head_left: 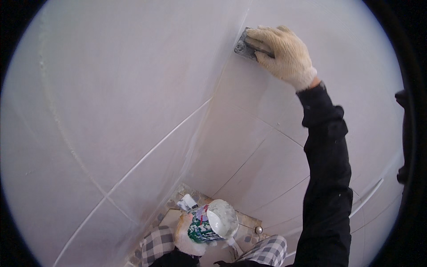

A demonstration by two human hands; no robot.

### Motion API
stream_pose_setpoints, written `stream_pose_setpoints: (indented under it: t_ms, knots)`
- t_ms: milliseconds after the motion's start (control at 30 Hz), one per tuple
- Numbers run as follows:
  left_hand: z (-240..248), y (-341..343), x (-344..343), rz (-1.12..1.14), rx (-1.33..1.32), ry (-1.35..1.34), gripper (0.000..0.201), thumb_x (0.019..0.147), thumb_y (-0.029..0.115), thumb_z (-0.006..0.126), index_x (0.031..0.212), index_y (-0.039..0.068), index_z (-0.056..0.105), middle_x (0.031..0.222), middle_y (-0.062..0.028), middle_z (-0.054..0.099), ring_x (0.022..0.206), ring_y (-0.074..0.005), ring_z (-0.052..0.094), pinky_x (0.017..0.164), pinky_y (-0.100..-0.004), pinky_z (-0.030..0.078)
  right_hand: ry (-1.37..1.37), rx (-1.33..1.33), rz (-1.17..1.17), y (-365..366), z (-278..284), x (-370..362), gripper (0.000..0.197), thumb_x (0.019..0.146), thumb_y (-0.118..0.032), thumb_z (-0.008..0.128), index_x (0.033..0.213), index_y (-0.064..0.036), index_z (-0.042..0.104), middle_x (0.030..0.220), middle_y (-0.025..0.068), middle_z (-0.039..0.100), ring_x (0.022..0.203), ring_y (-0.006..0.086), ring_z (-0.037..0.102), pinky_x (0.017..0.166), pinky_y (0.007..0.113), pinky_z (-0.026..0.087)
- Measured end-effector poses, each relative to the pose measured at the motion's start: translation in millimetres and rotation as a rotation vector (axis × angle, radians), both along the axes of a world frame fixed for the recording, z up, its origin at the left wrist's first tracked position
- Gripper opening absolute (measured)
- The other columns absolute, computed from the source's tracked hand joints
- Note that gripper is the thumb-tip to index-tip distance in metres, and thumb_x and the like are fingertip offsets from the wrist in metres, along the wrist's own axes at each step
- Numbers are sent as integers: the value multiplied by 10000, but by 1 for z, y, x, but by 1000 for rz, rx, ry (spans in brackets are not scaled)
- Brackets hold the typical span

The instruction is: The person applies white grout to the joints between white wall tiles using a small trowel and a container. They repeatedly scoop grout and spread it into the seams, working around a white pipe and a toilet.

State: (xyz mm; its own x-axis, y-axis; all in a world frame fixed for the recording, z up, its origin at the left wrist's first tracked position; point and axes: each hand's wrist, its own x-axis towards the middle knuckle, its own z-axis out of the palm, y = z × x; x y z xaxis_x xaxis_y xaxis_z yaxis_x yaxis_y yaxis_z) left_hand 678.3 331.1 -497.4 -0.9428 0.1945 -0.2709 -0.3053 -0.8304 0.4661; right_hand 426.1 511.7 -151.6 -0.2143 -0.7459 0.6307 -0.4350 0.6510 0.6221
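Note:
My right hand (287, 55), in a cream knitted glove, is closed around the handle of a small grey float (243, 48). The float is smeared with pale paste and lies against the wall beside the inner corner. Low in the view, a printed bucket (202, 228) holds whitish paste (223, 218), some of it caked on the rim. My left hand (187, 240), gloved too, is pressed to the bucket's side; its fingers are mostly hidden, but it appears to support the bucket.
Tiled left wall (120, 89) and right wall (249, 147) meet at a corner, with pale joint lines. Below are a patterned floor (160, 218), a round metal fitting (259, 230) and my checked trouser legs (267, 251). A white-smeared flat piece (187, 202) sits behind the bucket.

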Motion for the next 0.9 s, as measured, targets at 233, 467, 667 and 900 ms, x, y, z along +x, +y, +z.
stream_pose_setpoints:
  t_ms: [233, 467, 667, 900]
  knots:
    - [-19, 4, 0, 4, 311, 16, 650, 987, 453, 548, 1421, -28, 489, 1306, -227, 631, 1145, -372, 669, 940, -511, 583, -171, 142, -122, 9, -84, -20, 340, 785, -145, 725, 1118, -201, 685, 997, -6, 695, 966, 251, 663, 783, 413, 613]
    - [-55, -1, 4, -66, 425, -128, 621, 976, 404, 584, 1434, -5, 491, 1319, -213, 621, 1181, -352, 646, 987, -474, 555, -644, 288, -165, 3, -250, -2, 384, 789, -101, 720, 1166, -123, 648, 1178, 106, 633, 1021, 306, 656, 799, 447, 581]
    - [-58, 4, 3, -18, 338, -146, 633, 964, 434, 620, 1416, 7, 503, 1325, -188, 621, 1189, -315, 641, 984, -466, 557, -701, 202, -110, -6, -234, 32, 503, 780, -129, 734, 1272, -159, 632, 1371, 131, 616, 1050, 327, 671, 841, 441, 583]
    - [-46, 1, -1, -204, 400, -129, 660, 966, 457, 618, 1412, -15, 499, 1337, -199, 613, 1221, -339, 626, 1025, -495, 536, -113, -54, -43, 16, -117, 0, 398, 757, -98, 697, 1147, -179, 690, 1099, 51, 713, 888, 288, 671, 749, 422, 579]
